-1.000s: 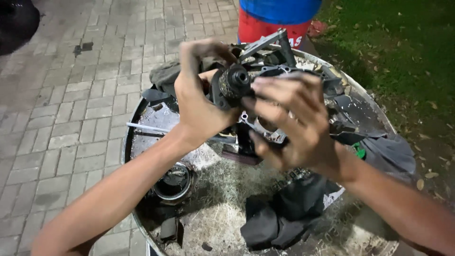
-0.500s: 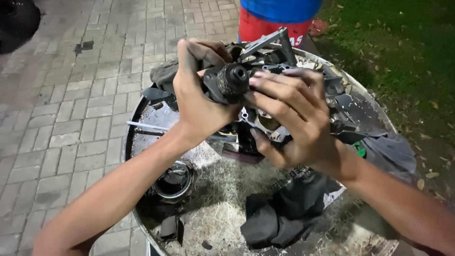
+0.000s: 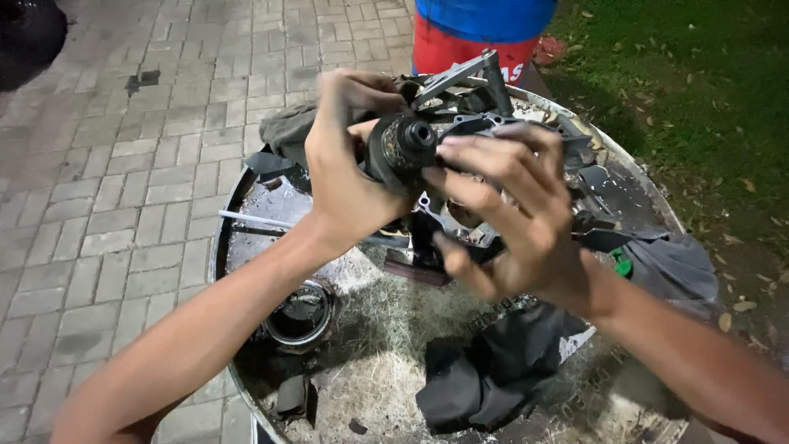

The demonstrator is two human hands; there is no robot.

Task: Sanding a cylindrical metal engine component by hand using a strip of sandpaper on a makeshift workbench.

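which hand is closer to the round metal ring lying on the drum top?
Left. The left hand is raised above the drum, up and right of the round metal ring, gripping a dark cylindrical part. The right hand is farther right, fingers at that same part.

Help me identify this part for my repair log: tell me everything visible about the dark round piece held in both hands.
The dark round part is a grimy, cylindrical metal piece, black with rusty-brown patches, with a small collar and centre hole facing the camera. It is held up above the round metal tabletop, roughly level. The left hand wraps it from the left; the right hand meets it from the right, fingers touching its front edge. Its rear is hidden.
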